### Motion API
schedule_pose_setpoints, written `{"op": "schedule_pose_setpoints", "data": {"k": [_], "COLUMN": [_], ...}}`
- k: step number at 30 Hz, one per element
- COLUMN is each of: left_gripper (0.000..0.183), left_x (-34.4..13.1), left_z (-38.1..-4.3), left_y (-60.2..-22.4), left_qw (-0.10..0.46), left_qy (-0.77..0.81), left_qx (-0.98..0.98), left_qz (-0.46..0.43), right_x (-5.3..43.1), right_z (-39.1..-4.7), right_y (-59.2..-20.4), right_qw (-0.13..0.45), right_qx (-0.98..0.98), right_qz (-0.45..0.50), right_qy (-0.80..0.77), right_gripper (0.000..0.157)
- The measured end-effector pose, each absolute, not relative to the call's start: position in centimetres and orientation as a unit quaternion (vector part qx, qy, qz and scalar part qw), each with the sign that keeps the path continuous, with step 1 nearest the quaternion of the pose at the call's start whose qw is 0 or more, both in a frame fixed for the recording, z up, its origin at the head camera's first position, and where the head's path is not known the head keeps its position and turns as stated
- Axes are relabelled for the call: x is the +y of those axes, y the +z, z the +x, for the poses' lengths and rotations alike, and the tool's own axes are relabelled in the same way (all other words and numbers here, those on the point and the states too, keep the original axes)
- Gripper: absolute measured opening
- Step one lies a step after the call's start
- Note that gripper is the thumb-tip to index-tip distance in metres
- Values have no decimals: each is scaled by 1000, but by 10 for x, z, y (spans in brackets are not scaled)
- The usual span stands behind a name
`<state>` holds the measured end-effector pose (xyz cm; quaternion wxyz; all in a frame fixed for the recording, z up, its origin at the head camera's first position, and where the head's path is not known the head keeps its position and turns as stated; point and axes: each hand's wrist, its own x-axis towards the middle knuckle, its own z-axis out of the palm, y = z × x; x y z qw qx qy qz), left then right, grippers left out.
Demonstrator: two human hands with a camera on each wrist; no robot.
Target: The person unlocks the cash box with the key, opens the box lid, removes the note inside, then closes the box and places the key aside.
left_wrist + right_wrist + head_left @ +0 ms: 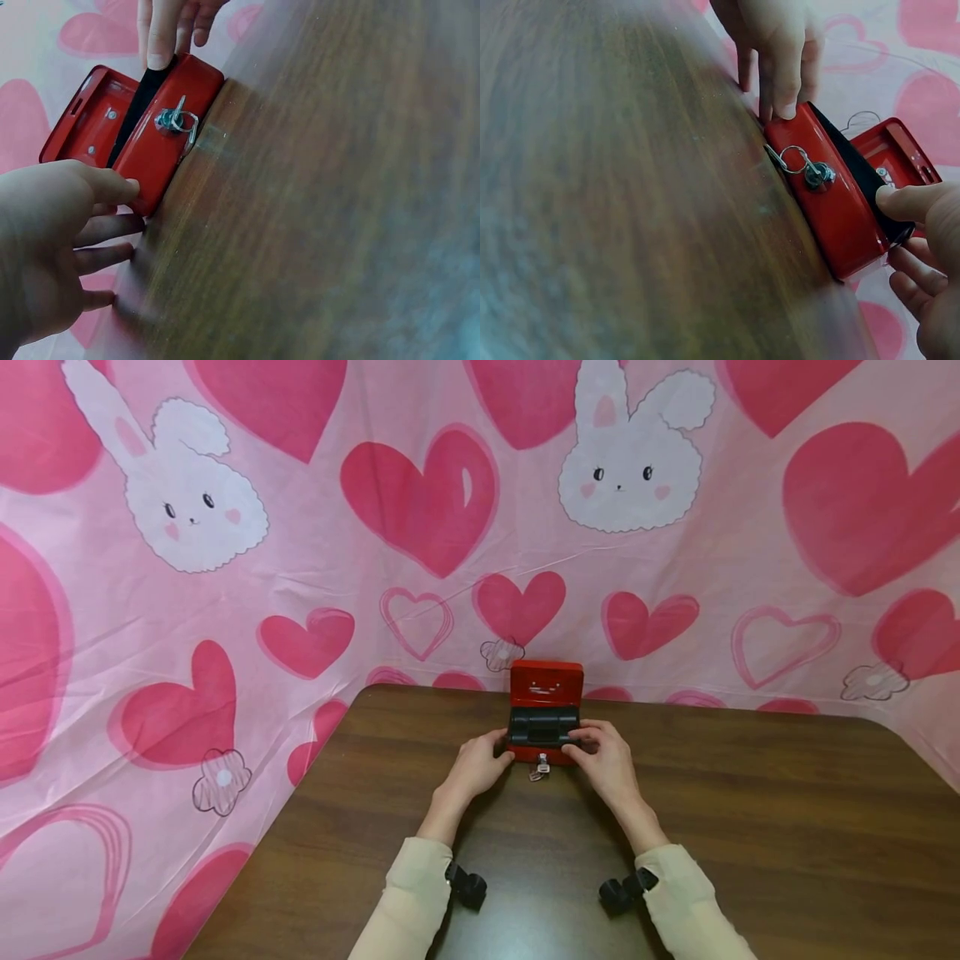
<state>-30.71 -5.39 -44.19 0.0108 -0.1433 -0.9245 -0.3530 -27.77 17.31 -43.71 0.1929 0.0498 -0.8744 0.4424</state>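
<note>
At mid-frame, the black tray (543,724) lies crosswise, right hand (609,766) pinching its right end, left hand (474,768) holding the red box (844,221).

Indoor set-up, exact rm type unclear: pink heart-print cloth backdrop (525,543) w/ 2 white cartoon bunnies (630,497), brown wood-grain table (750,827).

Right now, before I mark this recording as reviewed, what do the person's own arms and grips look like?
The left sleeve and right sleeve are long, pale cream and plain. A small, dark, rounded device is strapped at each cuff, one on the left and one on the right; no cables show. The left grip and right grip are ungloved.
</note>
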Motion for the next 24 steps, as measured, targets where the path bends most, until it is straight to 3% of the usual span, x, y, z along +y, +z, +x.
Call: {"op": "schedule_pose_setpoints", "data": {"k": [24], "left_gripper": [48], "left_x": [-54], "left_z": [-308], "left_y": [-443], "left_qw": [13], "left_qy": [-357], "left_qx": [-921], "left_qz": [-152], "right_x": [171], "right_z": [-277], "right_y": [-437], "right_qw": [250], "right_qx": [-845], "right_qz": [52], "right_qy": [470], "right_gripper": [21]}}
